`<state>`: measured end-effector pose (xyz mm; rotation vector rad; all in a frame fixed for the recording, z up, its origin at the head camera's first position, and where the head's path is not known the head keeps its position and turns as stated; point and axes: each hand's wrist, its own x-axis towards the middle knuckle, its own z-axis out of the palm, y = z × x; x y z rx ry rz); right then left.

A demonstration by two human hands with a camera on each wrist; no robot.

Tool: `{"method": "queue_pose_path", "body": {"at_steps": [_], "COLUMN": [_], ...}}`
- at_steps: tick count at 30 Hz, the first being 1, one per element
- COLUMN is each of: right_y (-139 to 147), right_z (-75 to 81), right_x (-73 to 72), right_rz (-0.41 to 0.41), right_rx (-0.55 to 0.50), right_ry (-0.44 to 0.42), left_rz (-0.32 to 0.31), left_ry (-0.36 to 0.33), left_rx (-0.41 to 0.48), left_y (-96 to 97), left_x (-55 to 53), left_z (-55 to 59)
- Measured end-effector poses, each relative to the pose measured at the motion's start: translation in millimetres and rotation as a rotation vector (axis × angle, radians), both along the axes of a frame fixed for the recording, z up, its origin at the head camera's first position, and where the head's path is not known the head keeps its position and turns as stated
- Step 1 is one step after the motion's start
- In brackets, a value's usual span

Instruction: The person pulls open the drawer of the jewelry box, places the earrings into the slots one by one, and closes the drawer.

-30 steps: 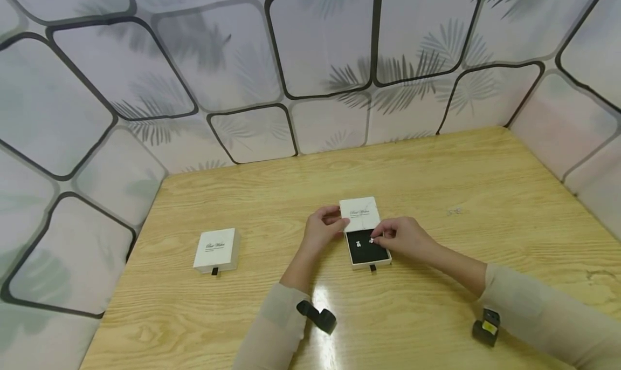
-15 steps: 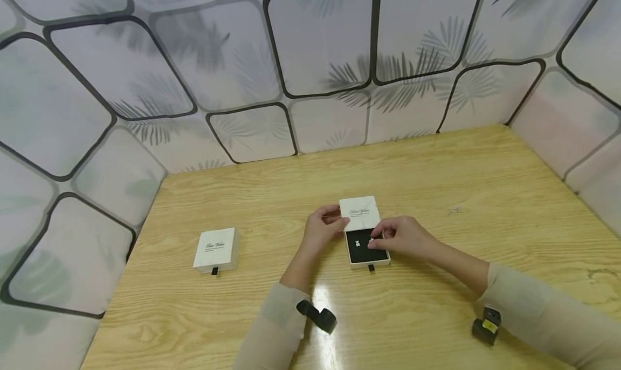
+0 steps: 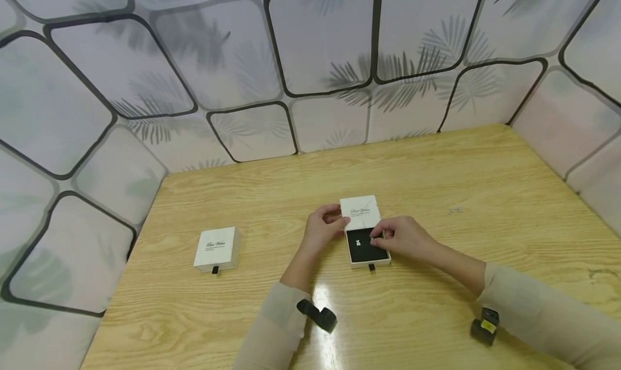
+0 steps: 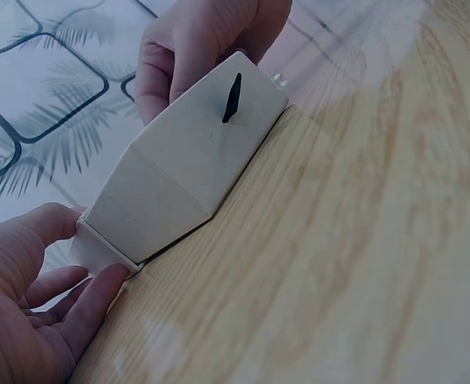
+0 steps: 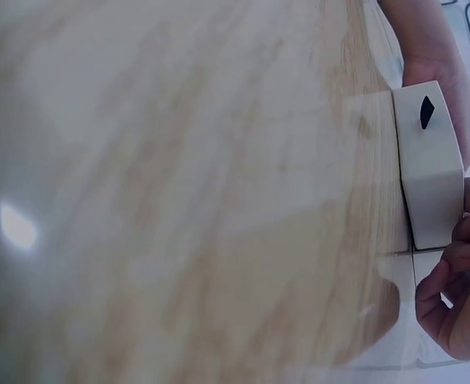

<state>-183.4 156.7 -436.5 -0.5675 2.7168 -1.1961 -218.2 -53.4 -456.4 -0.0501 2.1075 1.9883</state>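
In the head view a white slide-out jewelry box (image 3: 360, 212) lies with its drawer pulled toward me, showing a black insert (image 3: 364, 255). My left hand (image 3: 321, 231) grips the outer sleeve at its left side, thumb over the top edge; the left wrist view shows thumb and fingers around the sleeve's end. One small silvery earring (image 3: 358, 242) sits on the insert's left half. My right hand (image 3: 406, 239) reaches over the drawer's right side. Its thumb and index finger pinch a second small earring (image 3: 371, 239) at the insert, mostly hidden by the fingertips.
A second white box (image 3: 216, 248), closed, stands on the wooden table (image 3: 271, 208) to the left. Small silvery, clear-looking pieces (image 3: 455, 210) lie to the right of the open box. Patterned fabric walls (image 3: 325, 41) border the table's back and sides.
My right fingertips have shifted slightly around the second earring, which shows less than a second ago. My left hand and the boxes stay in place.
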Motion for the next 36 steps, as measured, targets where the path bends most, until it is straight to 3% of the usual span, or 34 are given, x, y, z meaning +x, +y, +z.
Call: {"method": "queue_pose_path", "body": {"at_steps": [13,27,36], "right_y": [-0.6,1.0,6.9], "right_z": [3.2,10.1,20.0], "right_x": [-4.9,-1.7,0.8], "right_rz": [-0.026,-0.019,-0.06], "right_rx": [-0.023,0.006,-0.018], "right_ry": [-0.136,-0.085,-0.08], "left_rz": [-0.004,0.008,0.0], "left_ry": [-0.001,-0.008,-0.002], "left_rx": [0.002,-0.001,-0.006], "left_y": [-0.7,0.9,0.2], "left_x": [0.0,-1.0,-0.2], "left_z": [2.7,0.2,1.0]}}
